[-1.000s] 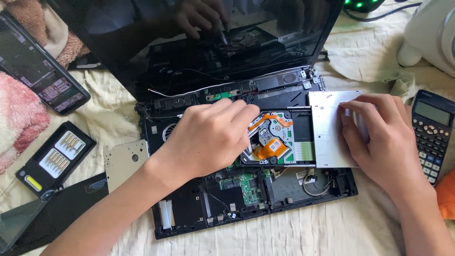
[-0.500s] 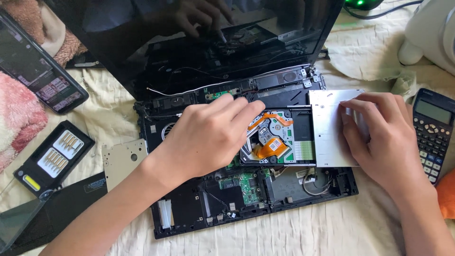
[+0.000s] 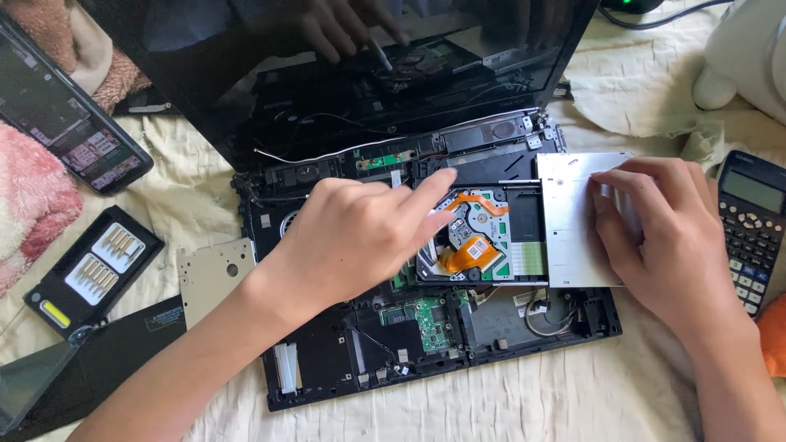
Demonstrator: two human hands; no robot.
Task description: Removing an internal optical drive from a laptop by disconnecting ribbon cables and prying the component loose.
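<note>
Resting on: a cream bedsheet [image 3: 524, 401], wrinkled, carrying everything in place of a hard surface.
Laptop base [image 3: 327, 368]: lies open with its cover off, so the green board and cables are exposed.
Left hand [image 3: 360, 237]: lies palm-down over the base's middle, fingers together and flat, forefinger stretched toward the optical drive [image 3: 483, 237]; likely steadying it, gripping nothing.
Right hand [image 3: 663, 237]: fingers spread flat on the silver drive cover [image 3: 569, 229], pressing it at the drive's right edge, not closed around it.
Beside: bit case [image 3: 94, 270] and metal bracket [image 3: 214, 274] left, calculator [image 3: 749, 229] right.
Far: dark screen [image 3: 344, 65], tilted up.
</note>
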